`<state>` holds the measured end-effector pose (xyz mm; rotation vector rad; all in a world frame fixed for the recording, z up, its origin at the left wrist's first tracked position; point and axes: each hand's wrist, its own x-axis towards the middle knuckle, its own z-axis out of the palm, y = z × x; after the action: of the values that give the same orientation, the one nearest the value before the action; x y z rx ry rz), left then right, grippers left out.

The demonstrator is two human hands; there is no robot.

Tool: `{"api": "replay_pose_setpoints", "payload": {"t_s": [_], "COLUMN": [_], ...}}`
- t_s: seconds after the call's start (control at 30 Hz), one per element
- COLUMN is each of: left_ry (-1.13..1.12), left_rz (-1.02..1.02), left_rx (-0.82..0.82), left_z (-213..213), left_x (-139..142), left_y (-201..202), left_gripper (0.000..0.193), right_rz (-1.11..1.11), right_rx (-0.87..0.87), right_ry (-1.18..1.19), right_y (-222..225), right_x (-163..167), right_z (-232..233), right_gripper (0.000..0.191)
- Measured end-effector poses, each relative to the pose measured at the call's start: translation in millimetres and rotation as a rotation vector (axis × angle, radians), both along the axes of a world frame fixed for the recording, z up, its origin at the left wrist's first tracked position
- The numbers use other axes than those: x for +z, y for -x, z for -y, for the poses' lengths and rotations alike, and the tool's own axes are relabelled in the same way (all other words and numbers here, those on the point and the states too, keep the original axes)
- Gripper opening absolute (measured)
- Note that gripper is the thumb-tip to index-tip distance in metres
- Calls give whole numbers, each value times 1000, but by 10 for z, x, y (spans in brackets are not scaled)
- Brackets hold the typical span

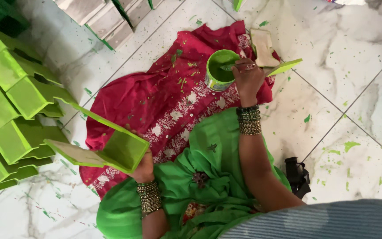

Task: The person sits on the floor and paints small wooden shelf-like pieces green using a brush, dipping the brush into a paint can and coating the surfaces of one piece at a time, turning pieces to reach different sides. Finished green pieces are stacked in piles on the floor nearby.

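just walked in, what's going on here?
A person sits on a marble floor over a red cloth, painting wooden pieces green. The left hand holds up a green-painted angled wooden piece. The right hand dips a brush into a green paint can. A stack of green-painted pieces lies to the left, with unpainted ones at the top.

Right hand [247, 79] stretched forward, grip closed; left hand [143, 168] low, seemingly clasped, both wrists bangled.
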<state>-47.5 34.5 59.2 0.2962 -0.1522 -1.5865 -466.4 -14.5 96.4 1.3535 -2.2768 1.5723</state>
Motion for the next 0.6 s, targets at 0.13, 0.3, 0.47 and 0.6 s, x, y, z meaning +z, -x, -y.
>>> {"api": "replay_pose_setpoints", "payload": {"t_s": [0.13, 0.3, 0.47, 0.6], "left_ry": [-39, 22, 0, 65], "left_rz": [-55, -38, -170, -241], "left_rx": [-6, -7, -17, -26], "left_z": [-15, -29, 47, 68], "left_x": [1, -2, 16, -19], "left_y": [17, 9, 5, 0], "left_gripper": [74, 71, 70, 74], "right_rz": [-10, 288, 436, 660], "right_rx": [48, 82, -24, -39], "right_ry": [-20, 177, 318, 476], "right_y": [-29, 7, 185, 350], "right_x": [22, 125, 301, 361], "right_z": [-4, -153, -445, -684], "right_gripper": [20, 16, 17, 19]}}
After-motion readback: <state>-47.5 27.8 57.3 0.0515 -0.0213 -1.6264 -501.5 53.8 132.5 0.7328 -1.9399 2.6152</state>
